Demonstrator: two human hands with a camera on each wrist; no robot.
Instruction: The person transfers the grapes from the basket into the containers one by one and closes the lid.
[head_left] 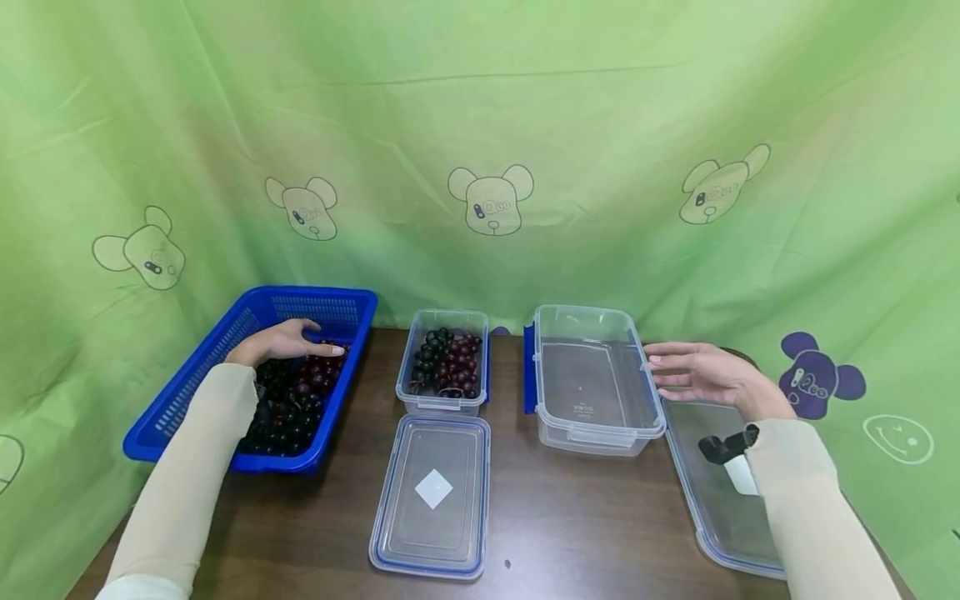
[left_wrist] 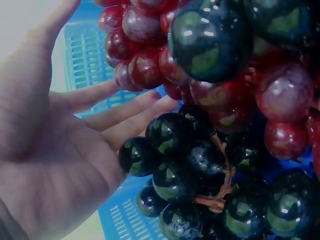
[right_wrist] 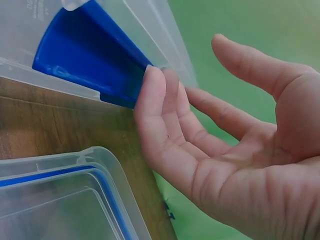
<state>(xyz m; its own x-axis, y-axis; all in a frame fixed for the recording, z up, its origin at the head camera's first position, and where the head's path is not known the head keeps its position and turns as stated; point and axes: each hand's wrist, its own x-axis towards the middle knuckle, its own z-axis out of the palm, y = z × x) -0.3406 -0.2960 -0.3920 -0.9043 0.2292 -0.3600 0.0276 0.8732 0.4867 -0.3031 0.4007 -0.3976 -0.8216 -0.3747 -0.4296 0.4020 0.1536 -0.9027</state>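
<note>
Head view, left hand spread in basket, right hand beside container

Brown tabletop beneath a blue basket, small container, larger container, small lid and larger lid

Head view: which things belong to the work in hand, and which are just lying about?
Likely in the job:
left hand, grapes, blue basket
right hand, large box
small box
small lid, large lid

Likely just surroundings:
green curtain
table
</note>
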